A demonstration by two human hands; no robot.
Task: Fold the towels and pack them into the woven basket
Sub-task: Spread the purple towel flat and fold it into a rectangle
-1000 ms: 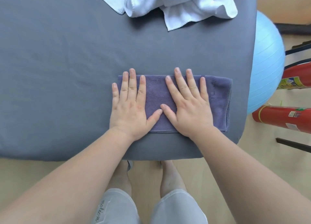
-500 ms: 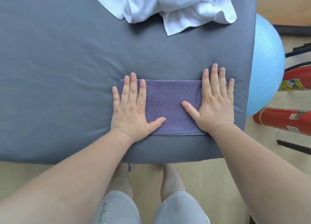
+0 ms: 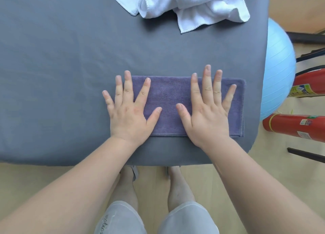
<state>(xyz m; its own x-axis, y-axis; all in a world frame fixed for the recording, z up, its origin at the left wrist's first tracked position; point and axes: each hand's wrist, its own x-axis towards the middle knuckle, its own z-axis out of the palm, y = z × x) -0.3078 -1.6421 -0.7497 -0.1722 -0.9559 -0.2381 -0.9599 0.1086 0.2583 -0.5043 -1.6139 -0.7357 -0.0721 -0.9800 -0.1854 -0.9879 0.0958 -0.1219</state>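
Purple towel (image 3: 168, 107), count one, folded into a long strip, lies flat on the grey table (image 3: 52, 75) near its front edge, right of centre. Head view is all I have. Two hands down flat on it, fingers straight and spread, gripping nothing. I see the left hand (image 3: 129, 117) over the strip's left end, little finger off on the table, and the right hand (image 3: 208, 117) on the right half. White towels (image 3: 184, 3) heaped at the far edge, can't count them. Right of the table: one blue ball (image 3: 279, 72), two red fire extinguishers (image 3: 295, 126).
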